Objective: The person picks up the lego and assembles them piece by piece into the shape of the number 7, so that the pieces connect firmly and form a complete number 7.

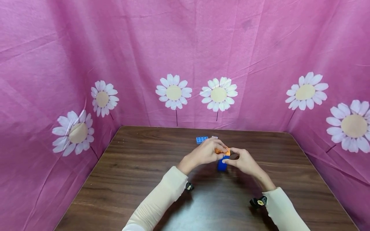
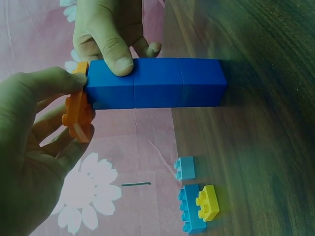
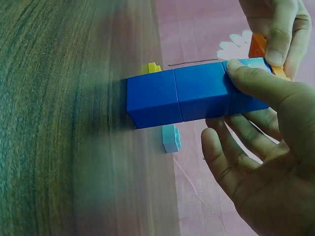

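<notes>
Three blue blocks stand stacked as an upright tower on the wooden table. At its top is an orange toy brick, which sticks out sideways past the tower. My left hand pinches this orange brick between thumb and fingers, with the thumb tip right at the uppermost blue block. Gripping that uppermost block is my right hand, its thumb on one face and its fingers around the other side. In the right wrist view the tower hides most of the orange brick.
Behind the tower lie a blue studded brick, a yellow brick close against it and a small light-blue brick. A pink curtain with white flowers borders the table's back and sides.
</notes>
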Motion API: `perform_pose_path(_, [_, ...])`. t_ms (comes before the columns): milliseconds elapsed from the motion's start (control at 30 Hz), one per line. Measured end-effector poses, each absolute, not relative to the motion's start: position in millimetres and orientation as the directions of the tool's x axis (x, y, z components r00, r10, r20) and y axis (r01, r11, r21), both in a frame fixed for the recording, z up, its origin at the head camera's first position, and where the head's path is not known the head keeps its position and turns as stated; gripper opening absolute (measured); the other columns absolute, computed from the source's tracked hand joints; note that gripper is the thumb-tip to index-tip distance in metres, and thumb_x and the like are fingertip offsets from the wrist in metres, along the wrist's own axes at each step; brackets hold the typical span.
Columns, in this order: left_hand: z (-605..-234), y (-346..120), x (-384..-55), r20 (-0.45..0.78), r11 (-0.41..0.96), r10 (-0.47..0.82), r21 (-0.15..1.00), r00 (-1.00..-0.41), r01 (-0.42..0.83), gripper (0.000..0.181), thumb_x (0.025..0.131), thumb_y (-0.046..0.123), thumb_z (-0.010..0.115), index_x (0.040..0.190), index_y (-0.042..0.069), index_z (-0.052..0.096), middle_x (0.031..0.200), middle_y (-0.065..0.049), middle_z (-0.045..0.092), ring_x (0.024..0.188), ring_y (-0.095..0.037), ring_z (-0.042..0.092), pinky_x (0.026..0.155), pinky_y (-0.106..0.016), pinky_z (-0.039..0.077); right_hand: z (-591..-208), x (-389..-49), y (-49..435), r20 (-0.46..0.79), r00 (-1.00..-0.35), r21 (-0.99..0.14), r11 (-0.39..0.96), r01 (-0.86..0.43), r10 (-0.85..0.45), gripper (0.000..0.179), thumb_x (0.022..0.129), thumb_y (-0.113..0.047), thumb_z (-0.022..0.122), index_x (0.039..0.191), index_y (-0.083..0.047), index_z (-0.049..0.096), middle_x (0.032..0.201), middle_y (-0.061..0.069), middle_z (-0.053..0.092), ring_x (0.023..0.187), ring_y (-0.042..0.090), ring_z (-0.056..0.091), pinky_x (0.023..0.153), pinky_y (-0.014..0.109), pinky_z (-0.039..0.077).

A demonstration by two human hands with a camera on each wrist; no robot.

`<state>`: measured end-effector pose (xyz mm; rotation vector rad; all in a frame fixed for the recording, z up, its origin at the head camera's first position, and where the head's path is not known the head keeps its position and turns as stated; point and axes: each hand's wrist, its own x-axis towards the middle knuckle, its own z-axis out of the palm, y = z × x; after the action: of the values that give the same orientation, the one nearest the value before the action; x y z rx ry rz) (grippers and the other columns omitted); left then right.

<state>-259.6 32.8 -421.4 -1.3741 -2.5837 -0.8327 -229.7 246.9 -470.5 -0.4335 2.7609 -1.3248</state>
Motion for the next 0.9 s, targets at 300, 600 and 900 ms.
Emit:
perform_pose_path(300, [-419.6,31.8,-261.1,0.312,0.45,0.734,0.442,-0.603,0.776,0.023,0.087,0.021,0.075,0.109,0.017,0.077,0.108,0.007,0.072,0.102,-0.001,0.061,0.114,-0.031,0.037,-469.5,-229.6,246.1,0.07,-0.961,-0.777,0.59,-0.221,-0.267,0.052,0.081,-0.042,0.078,0.122,-0.012,0.066,0.115,0.011,0.069,0.075,0.021,0.069,0.062,0.032,0.059])
perform_pose_path(600, [-417.3,33.2,-261.7,0.297,0.447,0.744,0.445,-0.599,0.776,0.023,0.085,0.022,0.077,0.108,0.017,0.077,0.109,0.007,0.073,0.102,-0.003,0.061,0.102,-0.024,0.045,-469.8,-228.2,247.2,0.049,-0.967,-0.79,0.583,-0.191,-0.25,0.054,0.08,-0.042,0.079,0.123,-0.011,0.065,0.116,0.014,0.069,0.074,0.023,0.07,0.063,0.039,0.06])
perform_pose_path(900, [-411.0,33.4,-261.3,0.258,0.47,0.765,0.402,-0.59,0.786,0.022,0.087,0.02,0.075,0.108,0.015,0.077,0.111,0.006,0.074,0.103,-0.003,0.064,0.116,-0.029,0.035,-472.2,-230.0,246.8,0.064,-0.963,-0.782,0.586,-0.211,-0.261,0.05,0.081,-0.04,0.079,0.119,-0.011,0.066,0.113,0.012,0.069,0.071,0.016,0.067,0.059,0.031,0.058])
